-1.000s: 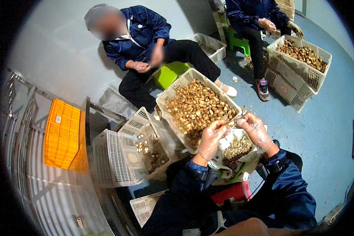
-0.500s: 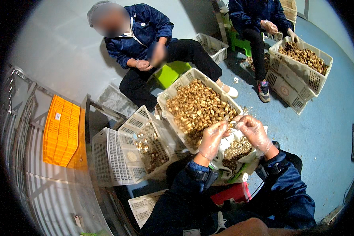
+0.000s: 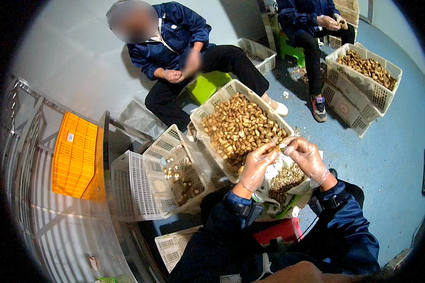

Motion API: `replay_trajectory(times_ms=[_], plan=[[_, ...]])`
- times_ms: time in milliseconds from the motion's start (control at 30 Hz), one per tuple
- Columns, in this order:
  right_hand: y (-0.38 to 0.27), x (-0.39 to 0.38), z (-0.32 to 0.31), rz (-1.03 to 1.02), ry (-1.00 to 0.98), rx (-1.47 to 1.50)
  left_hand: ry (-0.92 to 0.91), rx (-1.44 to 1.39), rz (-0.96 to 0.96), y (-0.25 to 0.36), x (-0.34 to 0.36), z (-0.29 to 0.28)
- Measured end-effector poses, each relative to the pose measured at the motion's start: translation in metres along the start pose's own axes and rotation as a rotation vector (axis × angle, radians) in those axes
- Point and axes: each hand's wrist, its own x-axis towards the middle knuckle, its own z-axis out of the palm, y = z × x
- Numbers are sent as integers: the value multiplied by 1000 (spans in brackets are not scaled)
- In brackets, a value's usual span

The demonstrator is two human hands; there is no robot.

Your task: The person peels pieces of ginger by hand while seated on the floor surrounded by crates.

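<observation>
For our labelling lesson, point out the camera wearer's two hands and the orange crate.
Left hand [image 3: 255, 164], head view: its gloved middle.
Right hand [image 3: 308, 158], head view: its gloved middle.
Orange crate [image 3: 73, 154], head view: its broad slotted side.

Bright light falls on the middle, and the brown pieces [image 3: 238, 125] look glossy. On the thin gloves of my left hand [image 3: 258, 166] and right hand [image 3: 308, 158] there are small white glints. A soft shadow lies on the pale wall [image 3: 75, 70] beside the seated co-worker [image 3: 186, 23], whose head is blurred. Toward the black round border, the metal rack [image 3: 21, 87] bends and becomes dim.
</observation>
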Motion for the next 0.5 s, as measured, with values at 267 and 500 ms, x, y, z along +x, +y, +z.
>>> replay_trajectory(times_ms=[267, 500], plan=[[-1, 0, 0, -9, -6, -62, -21, -86, 30, -8, 3, -2], [-2, 0, 1, -147, -5, -157, -64, -110, 6, -6, 4, 3]])
